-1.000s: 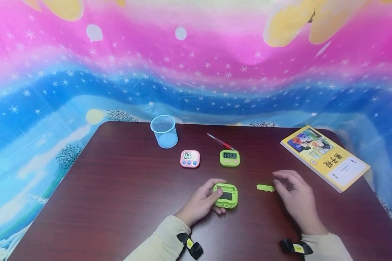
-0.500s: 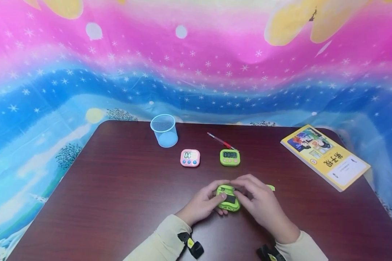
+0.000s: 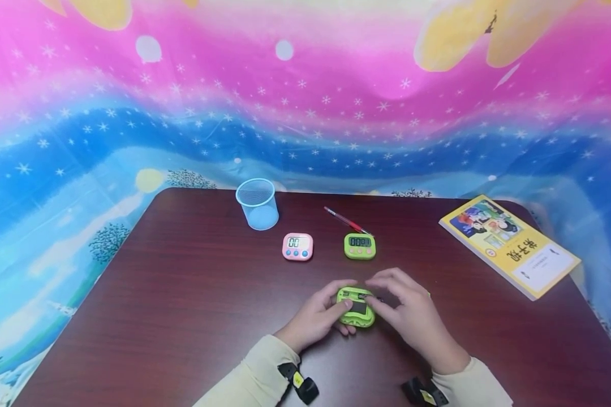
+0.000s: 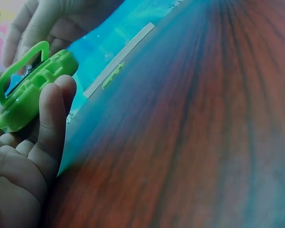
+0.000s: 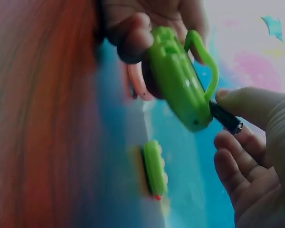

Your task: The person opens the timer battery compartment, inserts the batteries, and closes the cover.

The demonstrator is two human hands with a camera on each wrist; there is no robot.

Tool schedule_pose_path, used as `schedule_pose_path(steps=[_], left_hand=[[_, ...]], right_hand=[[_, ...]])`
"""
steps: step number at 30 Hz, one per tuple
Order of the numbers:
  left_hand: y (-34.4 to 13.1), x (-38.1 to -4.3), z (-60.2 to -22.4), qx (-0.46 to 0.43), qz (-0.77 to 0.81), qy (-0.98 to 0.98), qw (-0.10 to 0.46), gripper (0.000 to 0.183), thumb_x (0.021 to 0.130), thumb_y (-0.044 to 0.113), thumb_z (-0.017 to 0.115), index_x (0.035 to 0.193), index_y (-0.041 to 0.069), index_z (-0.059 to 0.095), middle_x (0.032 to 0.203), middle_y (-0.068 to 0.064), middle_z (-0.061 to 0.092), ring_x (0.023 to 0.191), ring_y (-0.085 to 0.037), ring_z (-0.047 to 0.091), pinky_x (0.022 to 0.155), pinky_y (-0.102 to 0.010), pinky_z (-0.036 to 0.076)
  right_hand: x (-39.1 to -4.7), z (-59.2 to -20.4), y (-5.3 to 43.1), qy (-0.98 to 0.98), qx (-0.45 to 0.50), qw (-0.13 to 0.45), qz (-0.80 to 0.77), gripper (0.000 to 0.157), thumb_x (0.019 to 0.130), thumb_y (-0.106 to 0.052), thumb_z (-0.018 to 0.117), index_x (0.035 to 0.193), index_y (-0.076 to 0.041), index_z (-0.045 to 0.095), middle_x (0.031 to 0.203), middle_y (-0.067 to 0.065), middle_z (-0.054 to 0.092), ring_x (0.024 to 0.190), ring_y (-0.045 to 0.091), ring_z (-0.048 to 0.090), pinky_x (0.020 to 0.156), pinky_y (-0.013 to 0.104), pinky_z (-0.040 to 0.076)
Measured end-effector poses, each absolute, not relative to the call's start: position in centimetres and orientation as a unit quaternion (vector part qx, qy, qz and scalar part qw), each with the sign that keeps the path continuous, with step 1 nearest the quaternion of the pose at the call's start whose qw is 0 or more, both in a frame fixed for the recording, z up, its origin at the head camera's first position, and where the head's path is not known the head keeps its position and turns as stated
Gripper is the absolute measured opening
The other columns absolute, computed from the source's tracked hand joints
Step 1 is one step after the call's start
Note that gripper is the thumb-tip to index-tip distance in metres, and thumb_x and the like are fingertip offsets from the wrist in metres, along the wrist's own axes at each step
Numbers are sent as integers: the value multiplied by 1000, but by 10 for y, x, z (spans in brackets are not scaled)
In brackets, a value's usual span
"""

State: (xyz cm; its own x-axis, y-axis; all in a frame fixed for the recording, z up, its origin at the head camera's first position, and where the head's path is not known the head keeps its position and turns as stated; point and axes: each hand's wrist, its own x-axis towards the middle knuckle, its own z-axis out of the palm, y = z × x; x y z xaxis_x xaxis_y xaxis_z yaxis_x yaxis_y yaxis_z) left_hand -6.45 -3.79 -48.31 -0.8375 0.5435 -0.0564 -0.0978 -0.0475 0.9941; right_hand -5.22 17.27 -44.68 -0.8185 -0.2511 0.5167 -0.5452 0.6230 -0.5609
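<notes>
My left hand (image 3: 313, 315) holds a green digital timer (image 3: 362, 323), its back turned up and the battery compartment uncovered. The thumb lies over the timer's dark back panel. In the right wrist view, my right hand (image 5: 270, 118) pinches a dark battery (image 5: 226, 117) that slants out past the timer's end. The timer's loop-shaped stand (image 4: 23, 61) is flipped out. Beyond the hands, a green battery cover (image 4: 114, 76) lies on the table in the left wrist view; my right hand hides nearly all of it in the head view.
A pink timer (image 3: 297, 247) and a second green timer (image 3: 360, 247) stand behind the hands. Farther back are a red pen (image 3: 348, 220) and a blue mesh pen cup (image 3: 261, 212). A yellow book (image 3: 509, 246) lies at the right of the dark wooden table (image 3: 183, 294).
My right hand has moved left from beside the battery cover to the timer in my left hand. Over the last half second its fingers have shifted only slightly, and more of the battery shows.
</notes>
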Motion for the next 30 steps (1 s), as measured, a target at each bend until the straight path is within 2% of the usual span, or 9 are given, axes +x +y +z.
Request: schedule_pose_path(steps=[4, 9, 13, 17, 22, 24, 27, 30], left_hand=[[-38, -65, -483, 169, 706, 650, 227, 44, 105, 16, 53, 147, 9, 46, 100, -16, 73, 69, -18, 70, 62, -34, 62], [-38, -64, -482, 163, 710, 647, 226, 43, 105, 14, 52, 147, 8, 45, 99, -17, 72, 69, -19, 70, 63, -36, 62], [-37, -64, -481, 151, 712, 648, 225, 43, 105, 15, 53, 147, 10, 46, 100, -16, 72, 70, -24, 70, 64, -39, 62], [-37, -65, -482, 165, 702, 653, 231, 44, 105, 15, 53, 148, 12, 46, 101, -15, 72, 72, -24, 71, 65, -40, 62], [-38, -66, -483, 189, 696, 647, 249, 43, 105, 13, 53, 147, 12, 47, 104, -18, 71, 74, -20, 71, 66, -36, 62], [-39, -66, -483, 194, 697, 642, 253, 42, 105, 13, 53, 146, 11, 47, 108, -21, 69, 74, -20, 70, 67, -36, 62], [-39, -66, -483, 201, 694, 643, 253, 40, 105, 12, 52, 144, 11, 48, 111, -24, 67, 74, -19, 70, 67, -35, 62], [-40, -66, -482, 205, 692, 644, 253, 38, 105, 12, 52, 143, 10, 49, 112, -23, 67, 73, -18, 69, 67, -35, 62]], right_hand=[[-54, -452, 175, -879, 226, 183, 379, 26, 74, -5, 88, 93, -19, 77, 92, -16, 63, 82, 3, 61, 71, 13, 50], [-56, -460, 178, -870, 202, 157, 422, 24, 80, -8, 85, 102, -14, 76, 92, -13, 64, 78, 3, 59, 65, 20, 53], [-56, -467, 184, -839, 166, 119, 505, 17, 88, -6, 77, 105, -9, 75, 95, -5, 68, 82, 7, 63, 69, 18, 54], [-55, -472, 187, -810, 133, 52, 569, 13, 94, -8, 71, 106, -5, 73, 97, 3, 71, 85, 10, 66, 72, 20, 56], [-54, -476, 187, -762, 77, -86, 637, 26, 96, -14, 68, 113, 7, 67, 98, 9, 72, 81, 11, 68, 70, 26, 59], [-54, -476, 186, -738, 57, -125, 660, 29, 97, -14, 67, 112, 10, 66, 98, 10, 72, 81, 12, 69, 70, 27, 59], [-54, -475, 185, -717, 56, -147, 679, 27, 98, -14, 66, 107, 12, 65, 97, 11, 71, 79, 13, 69, 69, 28, 60], [-53, -473, 183, -717, 68, -141, 680, 26, 98, -12, 66, 105, 12, 65, 95, 12, 70, 78, 12, 68, 68, 28, 60]])
